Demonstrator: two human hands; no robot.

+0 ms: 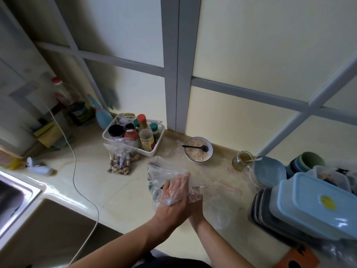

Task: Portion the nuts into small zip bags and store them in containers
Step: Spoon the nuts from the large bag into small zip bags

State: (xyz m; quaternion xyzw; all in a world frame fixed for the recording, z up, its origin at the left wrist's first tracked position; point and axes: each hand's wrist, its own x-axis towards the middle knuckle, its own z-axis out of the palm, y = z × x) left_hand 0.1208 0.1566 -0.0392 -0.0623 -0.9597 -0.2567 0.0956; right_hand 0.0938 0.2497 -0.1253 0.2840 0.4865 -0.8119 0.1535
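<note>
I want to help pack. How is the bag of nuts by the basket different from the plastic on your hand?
The zip bag of nuts is full and rests on the counter by the white basket, untouched. The clear plastic glove holds no nuts; it is being pulled over the left hand, with the right hand tugging its edge. Both are thin, see-through plastic.

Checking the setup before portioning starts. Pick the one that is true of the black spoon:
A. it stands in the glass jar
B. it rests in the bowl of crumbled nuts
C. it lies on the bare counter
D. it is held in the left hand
B: the black spoon lies across the white bowl, its head on the pale crumbs.
</note>
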